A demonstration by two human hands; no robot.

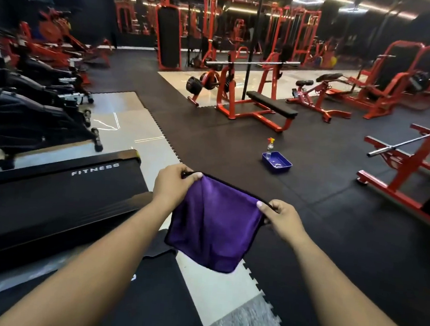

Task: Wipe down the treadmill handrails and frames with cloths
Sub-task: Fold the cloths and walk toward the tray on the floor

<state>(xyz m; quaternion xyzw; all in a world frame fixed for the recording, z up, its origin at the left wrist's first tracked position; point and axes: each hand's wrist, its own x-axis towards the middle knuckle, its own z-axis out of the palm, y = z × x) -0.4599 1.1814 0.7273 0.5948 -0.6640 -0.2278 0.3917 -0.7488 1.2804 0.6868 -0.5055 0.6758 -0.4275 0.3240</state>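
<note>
A purple cloth (215, 227) with a black edge hangs spread out in front of me. My left hand (172, 184) pinches its upper left corner. My right hand (282, 221) pinches its upper right corner. The cloth's lower part droops freely above the floor. A black treadmill deck (51, 196) marked FITNESS lies to the left, its rear end just beside my left forearm. A second black deck (155, 286) shows below, between my arms. No handrail is in view.
A blue tray (277, 162) with a spray bottle (269, 148) stands on the black rubber floor ahead. Red benches and racks (255, 99) fill the far side and the right (409, 162). Black exercise bikes (32, 112) line the left.
</note>
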